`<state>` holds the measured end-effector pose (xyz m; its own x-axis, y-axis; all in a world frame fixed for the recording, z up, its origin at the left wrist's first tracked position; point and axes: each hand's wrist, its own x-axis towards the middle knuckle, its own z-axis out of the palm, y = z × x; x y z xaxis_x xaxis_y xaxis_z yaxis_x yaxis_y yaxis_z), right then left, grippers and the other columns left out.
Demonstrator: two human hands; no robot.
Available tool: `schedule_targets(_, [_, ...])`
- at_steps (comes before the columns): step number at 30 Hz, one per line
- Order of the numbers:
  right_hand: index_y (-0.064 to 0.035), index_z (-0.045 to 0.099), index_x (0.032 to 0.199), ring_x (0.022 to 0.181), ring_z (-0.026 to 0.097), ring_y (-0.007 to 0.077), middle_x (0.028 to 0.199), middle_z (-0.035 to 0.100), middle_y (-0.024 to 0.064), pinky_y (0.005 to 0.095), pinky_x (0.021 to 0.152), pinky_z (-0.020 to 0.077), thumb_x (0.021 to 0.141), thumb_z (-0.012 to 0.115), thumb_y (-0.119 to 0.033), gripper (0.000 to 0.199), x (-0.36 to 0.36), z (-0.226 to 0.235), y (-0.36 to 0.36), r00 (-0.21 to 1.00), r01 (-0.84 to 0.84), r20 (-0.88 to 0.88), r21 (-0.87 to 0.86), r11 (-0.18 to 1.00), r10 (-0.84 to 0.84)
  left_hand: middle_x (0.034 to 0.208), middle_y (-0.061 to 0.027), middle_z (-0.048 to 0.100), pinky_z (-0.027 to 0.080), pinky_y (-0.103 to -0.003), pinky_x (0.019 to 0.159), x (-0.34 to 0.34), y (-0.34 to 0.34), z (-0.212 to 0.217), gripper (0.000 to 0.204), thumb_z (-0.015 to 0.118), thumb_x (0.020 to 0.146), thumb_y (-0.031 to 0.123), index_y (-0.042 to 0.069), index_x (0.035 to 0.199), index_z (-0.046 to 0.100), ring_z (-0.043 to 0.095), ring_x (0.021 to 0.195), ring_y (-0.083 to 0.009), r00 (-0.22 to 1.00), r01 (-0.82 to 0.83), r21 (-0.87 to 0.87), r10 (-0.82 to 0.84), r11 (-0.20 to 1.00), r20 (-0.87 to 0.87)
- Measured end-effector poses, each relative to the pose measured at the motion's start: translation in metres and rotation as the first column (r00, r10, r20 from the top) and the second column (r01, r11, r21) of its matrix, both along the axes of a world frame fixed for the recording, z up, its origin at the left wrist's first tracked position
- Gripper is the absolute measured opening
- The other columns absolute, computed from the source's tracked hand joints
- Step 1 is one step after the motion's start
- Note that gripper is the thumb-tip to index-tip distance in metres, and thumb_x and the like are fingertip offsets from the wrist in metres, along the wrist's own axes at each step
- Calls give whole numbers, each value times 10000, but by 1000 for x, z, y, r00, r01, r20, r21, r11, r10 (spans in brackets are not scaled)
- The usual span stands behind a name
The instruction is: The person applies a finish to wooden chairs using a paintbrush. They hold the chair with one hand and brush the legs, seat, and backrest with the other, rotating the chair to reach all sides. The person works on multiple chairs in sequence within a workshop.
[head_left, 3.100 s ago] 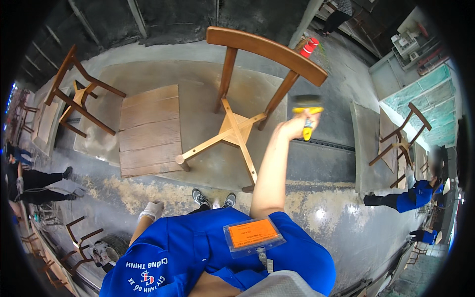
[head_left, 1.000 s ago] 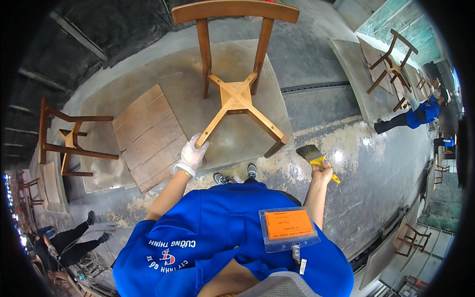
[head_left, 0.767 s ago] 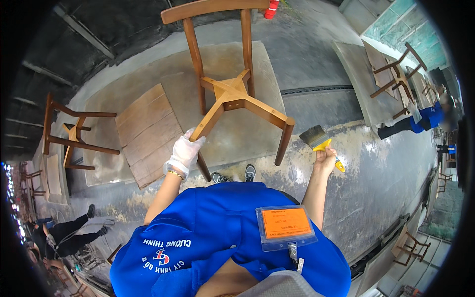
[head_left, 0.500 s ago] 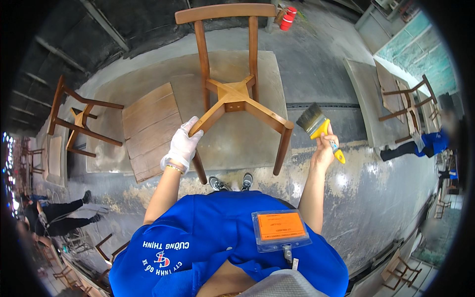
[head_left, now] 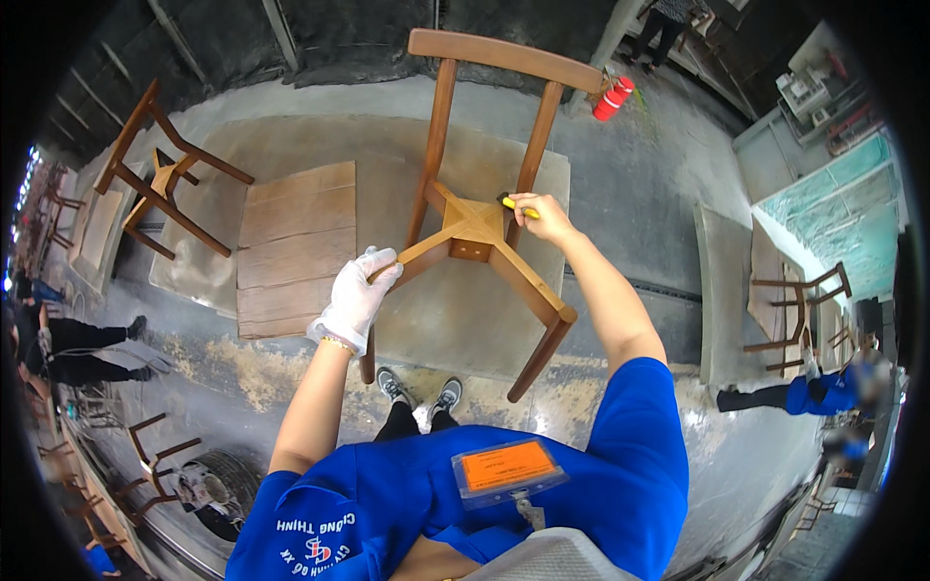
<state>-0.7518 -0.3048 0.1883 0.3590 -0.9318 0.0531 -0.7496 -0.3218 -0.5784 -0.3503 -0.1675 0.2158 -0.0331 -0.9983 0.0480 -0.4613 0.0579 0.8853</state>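
Gripping yellow brush (head_left: 524,208) by its handle in right hand (head_left: 547,219), beside right back leg (head_left: 537,145) of chair frame (head_left: 473,221), pointed lengthwise inward. Pinching near-left rail end (head_left: 418,251) of chair frame in gloved left hand (head_left: 358,292). Can't confirm bristle contact.

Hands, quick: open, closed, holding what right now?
Left hand: gloved, closed on the wooden chair frame.
Right hand: bare, closed, holding the yellow-handled paintbrush.
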Motion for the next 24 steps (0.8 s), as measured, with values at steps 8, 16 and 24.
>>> schedule_targets(8, [-141,682,908,1379,618,344,1487,658,60,449,1185,509,850,705,-91,79,-39,27,-93,980,51,-94,-735,676,-176,1184,-155,792,471,-359,1130,1,-19,12,291,788,958,174,0,1191,780,694,1244,-273,998,43,13,-44,999,44])
schedule_targets(16, [-101,682,798,1217,702,340,1340,730,74,406,1017,571,744,728,52,168,10,12,-76,960,-242,-126,77,967,250,1240,-181,774,489,-389,1127,-1,-23,27,324,779,960,234,38,1219,783,678,1295,-341,993,45,50,-50,998,107])
schedule_targets(24, [-89,648,901,1363,635,345,1508,642,107,394,1067,551,847,652,31,132,120,61,-173,989,-82,38,-651,754,140,1251,-187,766,488,-389,1138,-1,-29,24,339,790,954,258,56,1226,784,648,1343,-354,997,39,98,-45,994,57])
